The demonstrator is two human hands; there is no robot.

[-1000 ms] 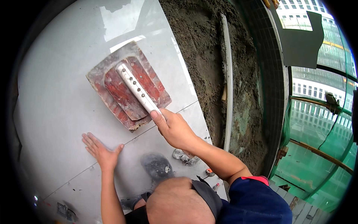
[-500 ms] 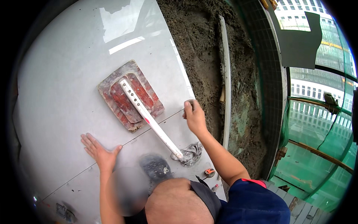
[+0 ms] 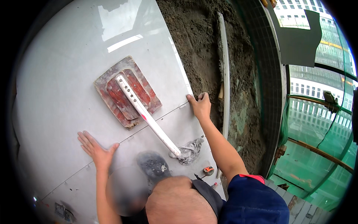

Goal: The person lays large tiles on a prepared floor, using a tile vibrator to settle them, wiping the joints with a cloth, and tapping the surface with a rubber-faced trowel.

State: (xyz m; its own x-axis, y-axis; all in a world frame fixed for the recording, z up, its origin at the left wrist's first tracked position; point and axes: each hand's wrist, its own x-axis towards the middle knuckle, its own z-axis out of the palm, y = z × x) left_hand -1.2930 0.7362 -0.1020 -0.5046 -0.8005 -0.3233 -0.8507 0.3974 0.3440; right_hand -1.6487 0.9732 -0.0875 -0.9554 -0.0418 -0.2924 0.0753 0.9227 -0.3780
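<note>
My left hand (image 3: 96, 151) lies flat with its fingers spread, mostly on the large glossy pale tile (image 3: 56, 93), just across its seam with the nearer tile (image 3: 78, 183). At the seam's right end, my right hand (image 3: 201, 108) is at the tiles' outer edge, its thumb side against the corner and its fingers curled. Whatever those fingers may hold is hidden. A small pale clip (image 3: 183, 105) sits in the seam beside that hand. Between my hands rests a worn red wooden tamping board (image 3: 115, 99) with a long white handle (image 3: 158, 130).
A crumpled grey plastic bag (image 3: 190, 152) touches the handle's end. An orange-and-black tape measure (image 3: 208, 171) is by the right edge. Rough mortar (image 3: 197, 41) borders the tiles, with a long pale strip (image 3: 225, 74) along it. A dark clog (image 3: 153, 164) stands on the nearer tile.
My right hand has shifted right and slightly up to the tile edge, uncovering the clip in the seam. The left hand stays flat. The whole view has shifted slightly.
</note>
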